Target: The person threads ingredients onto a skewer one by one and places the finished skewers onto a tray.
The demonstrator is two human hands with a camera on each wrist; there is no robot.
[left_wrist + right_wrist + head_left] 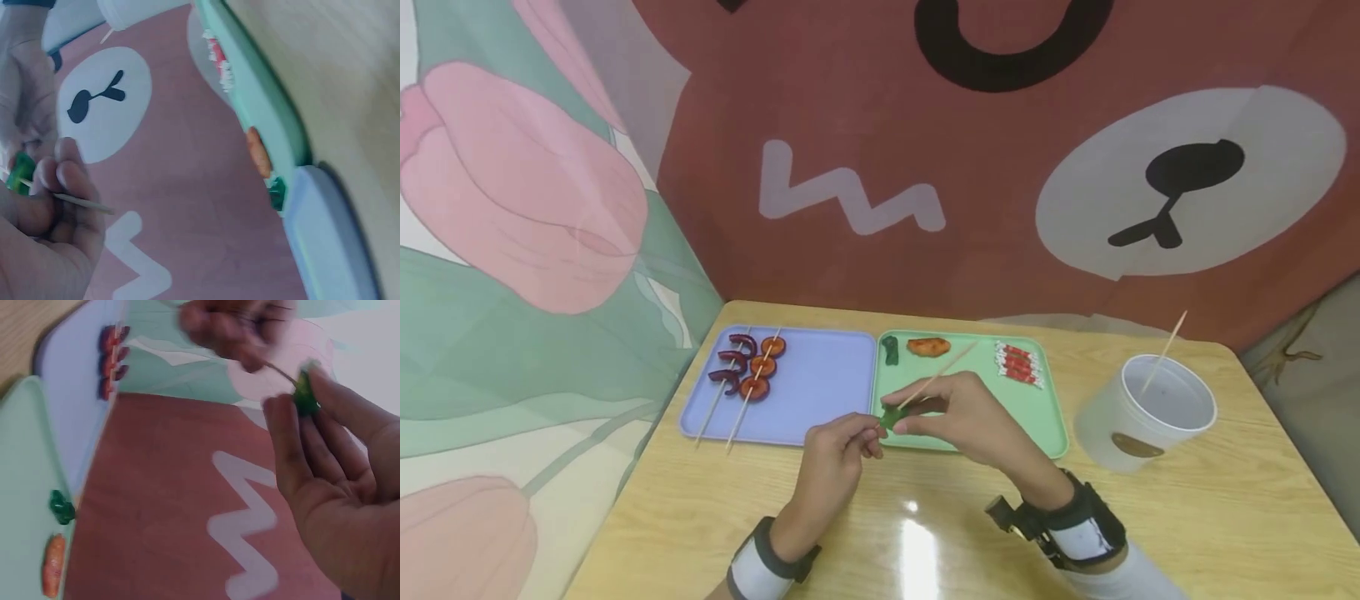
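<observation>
My right hand (973,417) pinches a green leafy-looking food piece (891,416) between thumb and fingers, over the near edge of the green tray (1000,400). A thin wooden skewer (940,372) runs through that piece and slants up past the right hand. My left hand (835,458) grips the other end of the skewer, with the stick (87,203) poking out beyond its curled fingers. On the green tray lie a dark green piece (891,350), an orange-brown piece (928,346) and several red-and-white pieces (1018,365).
Left of the green tray, a lavender tray (827,375) bears one skewer of dark red curled pieces (733,360) and another of round orange-brown slices (763,367). A whitish bucket (1105,425) at right holds a skewer (1165,350). A printed cloth (850,267) hangs behind the table.
</observation>
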